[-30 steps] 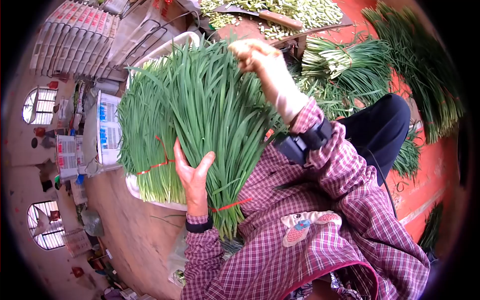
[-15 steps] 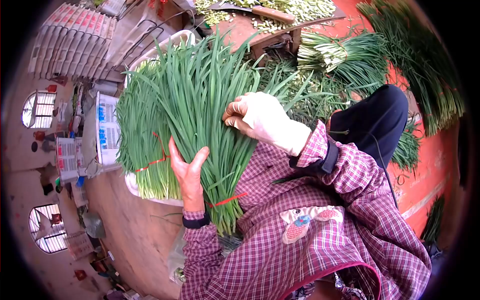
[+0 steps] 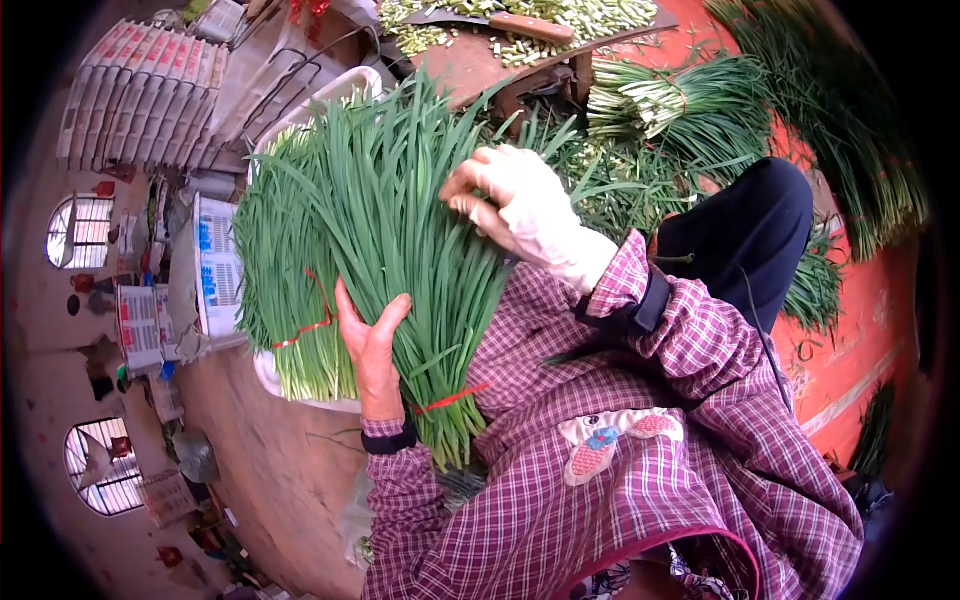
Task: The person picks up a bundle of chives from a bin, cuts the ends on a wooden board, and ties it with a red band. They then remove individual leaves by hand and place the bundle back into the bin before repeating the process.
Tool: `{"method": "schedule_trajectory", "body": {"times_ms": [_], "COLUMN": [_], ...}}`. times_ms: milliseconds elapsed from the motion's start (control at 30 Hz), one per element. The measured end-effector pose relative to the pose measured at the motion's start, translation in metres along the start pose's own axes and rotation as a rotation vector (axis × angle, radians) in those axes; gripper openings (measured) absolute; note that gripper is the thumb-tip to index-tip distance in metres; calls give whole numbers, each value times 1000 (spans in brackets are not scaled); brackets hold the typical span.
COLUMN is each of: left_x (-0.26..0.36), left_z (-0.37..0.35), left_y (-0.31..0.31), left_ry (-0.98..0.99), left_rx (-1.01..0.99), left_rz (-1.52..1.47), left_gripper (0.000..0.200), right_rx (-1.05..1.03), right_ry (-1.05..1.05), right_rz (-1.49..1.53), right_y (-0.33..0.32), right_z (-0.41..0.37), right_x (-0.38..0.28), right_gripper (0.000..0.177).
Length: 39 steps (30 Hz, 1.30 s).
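A large bunch of garlic chives (image 3: 425, 260) leans upright against my body, tied low down with a red band (image 3: 452, 399). My left hand (image 3: 372, 350) grips it from the left, thumb raised along the front and some fingers hidden behind the leaves. My right hand (image 3: 520, 205), in a white glove with the fingertips bare, is at the right side of the leaves. Its fingers are bent and parted from the thumb, with nothing visible between them. Another banded bunch of chives (image 3: 290, 250) stands to the left in a white basket (image 3: 268, 375).
Chopped stems and a wooden-handled knife (image 3: 532, 27) lie on a board (image 3: 470, 75) at the top. Tied chives (image 3: 690, 105) and a longer pile (image 3: 840, 120) are on the red surface (image 3: 850, 350) at right. Folded newspapers (image 3: 140, 100) stand upper left.
My right hand has risen slightly and lifted a little from the leaves. My left hand keeps its hold on the bunch. The whole view has shifted slightly.
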<state>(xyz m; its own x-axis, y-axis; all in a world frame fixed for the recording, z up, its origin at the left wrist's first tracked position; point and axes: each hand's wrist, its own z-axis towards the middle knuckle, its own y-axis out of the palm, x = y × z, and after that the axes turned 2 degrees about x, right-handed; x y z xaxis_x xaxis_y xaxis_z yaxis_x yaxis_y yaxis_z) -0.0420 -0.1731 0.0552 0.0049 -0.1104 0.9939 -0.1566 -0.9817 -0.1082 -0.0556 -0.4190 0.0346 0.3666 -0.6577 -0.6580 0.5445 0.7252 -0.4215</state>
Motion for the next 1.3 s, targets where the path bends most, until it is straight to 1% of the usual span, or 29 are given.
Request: {"method": "schedule_trajectory", "body": {"times_ms": [33,67,133,200,267,300,333,433,500,533,600,633,667,733,767,800,833,867,900,933,967,1000,1067,1100,1167,1200,1233,1267,1300], "left_x": [1,1,-1,-6,-6,-6,-7,-7,-6,-5,-3,-3,-2,0,2,5,16,24,33,47,67,72,76,44,6,-16,-40,-67,-96], "left_z": [1,2,1,1,0,-1,0,0,-1,-1,-1,0,2,7,12,16,17,23,30,35,40,42,50,71,87,97,107,110,124], "left_y": [-2,-3,-5,-11,-13,-13,-13,-13,-11,-9,-7,-7,-8,-13,-20,-26,-29,-39,-54,-55,-55,-59,-70,-94,-108,-105,-104,-137,-128], "left_ry": [-29,-55,-39,-45,-54,-61,-63,-54,-62,-62,-30,-30,-39,-45,-82,-116,-134,-122,-159,-191,-322,-295,-26,198,-74,-184,-307,-182,30], "left_rx": [6,15,24,54,66,73,71,60,69,69,60,61,50,36,21,12,75,83,110,133,55,57,-125,-24,-373,-500,-628,-659,-447], "left_rz": [-11,-23,-64,-78,-81,-86,-88,-82,-86,-86,-92,-93,-90,-87,-122,-155,-206,-205,-337,-471,-621,-621,-506,-188,-608,-950,-1289,-925,-389], "left_gripper": [80,80,77,74,74,73,73,72,71,71,69,69,67,66,63,61,55,55,52,49,37,37,41,45,54,55,57,54,51], "right_rx": [-97,-56,-223,-194,-306,-227,-228,-196,-335,-335,-506,-449,-448,-732,-476,-405,-393,-286,-261,-166,-116,-67,-113,-256,-526,-575,-554,-611,-620], "right_ry": [-81,-226,-253,-241,3,16,19,111,239,240,278,19,18,83,-162,-177,-147,-101,29,85,212,332,426,542,684,766,701,732,744], "right_rz": [-24,-62,-160,-180,-82,-5,-7,132,214,214,238,20,19,42,-107,-269,-381,-514,-567,-504,-306,-102,265,504,812,960,1047,1135,1230], "right_y": [2,12,30,35,37,35,34,29,25,21,13,15,13,4,1,-10,-25,-40,-56,-72,-79,-81,-71,-61,-42,-36,-16,-13,-8], "right_z": [-1,-4,-12,-22,-33,-36,-37,-33,-27,-25,-22,-26,-25,-14,-13,-5,6,11,17,19,20,19,9,3,-6,-6,-9,-3,-1], "right_x": [-5,-4,0,8,12,10,9,6,5,3,-1,3,6,16,31,40,53,67,79,81,79,71,58,49,11,-11,-16,-24,-36], "right_gripper": [12,13,15,17,17,16,16,17,23,23,32,38,38,43,44,39,30,27,24,28,34,41,62,77,93,99,98,96,95]}}
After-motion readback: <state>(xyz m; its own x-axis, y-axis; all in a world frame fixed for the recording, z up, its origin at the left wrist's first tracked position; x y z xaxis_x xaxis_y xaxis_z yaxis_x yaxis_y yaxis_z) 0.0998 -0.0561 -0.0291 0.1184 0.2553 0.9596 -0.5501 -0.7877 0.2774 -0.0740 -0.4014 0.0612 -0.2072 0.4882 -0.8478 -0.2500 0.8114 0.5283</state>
